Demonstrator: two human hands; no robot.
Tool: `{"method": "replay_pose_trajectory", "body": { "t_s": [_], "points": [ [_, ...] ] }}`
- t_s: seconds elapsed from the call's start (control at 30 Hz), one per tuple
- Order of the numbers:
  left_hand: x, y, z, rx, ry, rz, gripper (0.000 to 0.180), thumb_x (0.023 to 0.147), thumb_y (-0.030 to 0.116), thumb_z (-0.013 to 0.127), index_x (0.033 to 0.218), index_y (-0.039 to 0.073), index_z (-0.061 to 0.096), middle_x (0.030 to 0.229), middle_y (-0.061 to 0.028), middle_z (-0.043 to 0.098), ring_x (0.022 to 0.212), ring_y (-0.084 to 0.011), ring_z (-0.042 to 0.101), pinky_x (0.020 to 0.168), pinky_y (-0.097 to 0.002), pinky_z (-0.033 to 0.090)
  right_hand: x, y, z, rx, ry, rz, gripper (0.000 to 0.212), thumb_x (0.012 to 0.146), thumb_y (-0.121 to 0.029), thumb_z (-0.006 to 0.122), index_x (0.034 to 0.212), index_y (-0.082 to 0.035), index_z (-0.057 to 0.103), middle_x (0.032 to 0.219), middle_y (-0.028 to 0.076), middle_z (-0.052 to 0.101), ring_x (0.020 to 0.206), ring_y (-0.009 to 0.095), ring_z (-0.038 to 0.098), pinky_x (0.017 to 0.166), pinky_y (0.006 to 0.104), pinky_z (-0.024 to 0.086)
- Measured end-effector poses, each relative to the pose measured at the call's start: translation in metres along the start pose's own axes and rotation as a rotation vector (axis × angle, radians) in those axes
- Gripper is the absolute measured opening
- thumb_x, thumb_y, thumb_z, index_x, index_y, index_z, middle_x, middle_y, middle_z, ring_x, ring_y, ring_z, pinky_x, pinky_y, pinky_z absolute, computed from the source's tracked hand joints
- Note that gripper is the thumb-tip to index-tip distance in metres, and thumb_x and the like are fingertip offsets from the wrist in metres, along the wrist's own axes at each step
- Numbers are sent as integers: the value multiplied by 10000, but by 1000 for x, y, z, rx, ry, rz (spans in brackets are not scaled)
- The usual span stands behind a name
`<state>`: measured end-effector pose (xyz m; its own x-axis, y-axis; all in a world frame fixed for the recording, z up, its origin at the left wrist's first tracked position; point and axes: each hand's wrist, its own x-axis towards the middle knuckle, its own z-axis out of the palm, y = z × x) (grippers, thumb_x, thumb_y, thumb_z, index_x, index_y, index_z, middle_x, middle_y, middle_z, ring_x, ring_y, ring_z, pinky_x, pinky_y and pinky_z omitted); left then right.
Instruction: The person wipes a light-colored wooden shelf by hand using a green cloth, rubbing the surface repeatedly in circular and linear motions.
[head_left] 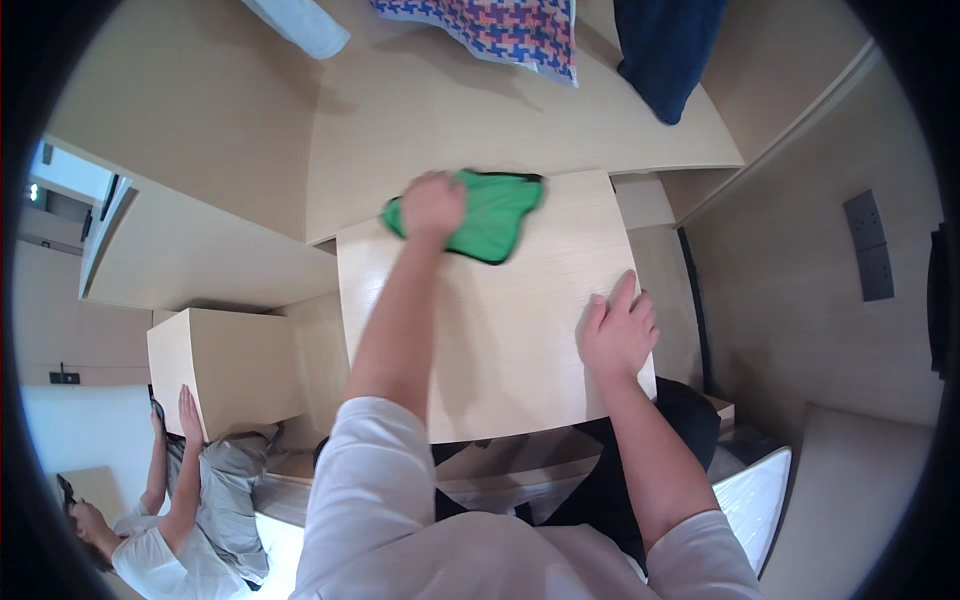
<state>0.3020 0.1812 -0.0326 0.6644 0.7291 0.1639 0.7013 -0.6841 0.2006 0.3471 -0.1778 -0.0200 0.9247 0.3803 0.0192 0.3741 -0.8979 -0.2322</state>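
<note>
A light wood panel (520, 330) lies in front of me, its near edge above my dark-trousered legs. On its far left part, my left hand (433, 205) presses down on a green cloth (492, 215) with black edging, fingers bunched over it and slightly blurred. The cloth spreads out to the right of the hand and overlaps the panel's far edge. My right hand (620, 335) rests on the panel's right side near the edge, fingers stretched out and thumb apart, holding nothing.
Wooden walls enclose the space, with a dark socket plate (868, 245) on the right. Beyond the panel hang a patterned cloth (510, 35) and a dark blue cloth (668, 60). At lower left, another person (165, 540) touches a pale wooden box (240, 370).
</note>
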Motion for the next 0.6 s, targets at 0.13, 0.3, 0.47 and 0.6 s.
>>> {"method": "replay_pose_trajectory", "body": {
  "t_s": [0.13,0.3,0.47,0.6],
  "points": [
    [-49,-140,-30,122,53,-75,362,1018,371,540,1100,67,720,1219,-164,720,1157,-404,667,986,-556,553,-4,-7,1,14,-6,-7,731,1045,-462,538,1654,-99,355,1488,300,494,1292,445,545,1035,566,431],
    [-119,-149,-33,209,4,-209,693,1048,484,529,1642,147,416,1753,-163,318,1585,-431,335,1187,-650,406,-5,-13,-13,-1,-32,24,731,1042,-462,543,1648,-98,354,1396,248,551,1260,414,572,1021,565,445],
    [-225,-88,-58,222,-73,-302,819,1031,579,540,1706,167,325,1774,-217,262,1644,-477,174,1262,-743,169,-9,-12,13,13,45,-11,689,1044,-473,530,1631,-133,407,1374,234,570,1259,402,583,1009,562,460],
    [-309,-35,-70,121,-55,-226,907,997,654,563,1701,128,337,1766,-259,250,1636,-511,164,1255,-777,95,3,-2,10,61,65,-15,653,1051,-466,513,1613,-140,448,1335,246,602,1232,415,603,1022,572,460]
  ]
}}
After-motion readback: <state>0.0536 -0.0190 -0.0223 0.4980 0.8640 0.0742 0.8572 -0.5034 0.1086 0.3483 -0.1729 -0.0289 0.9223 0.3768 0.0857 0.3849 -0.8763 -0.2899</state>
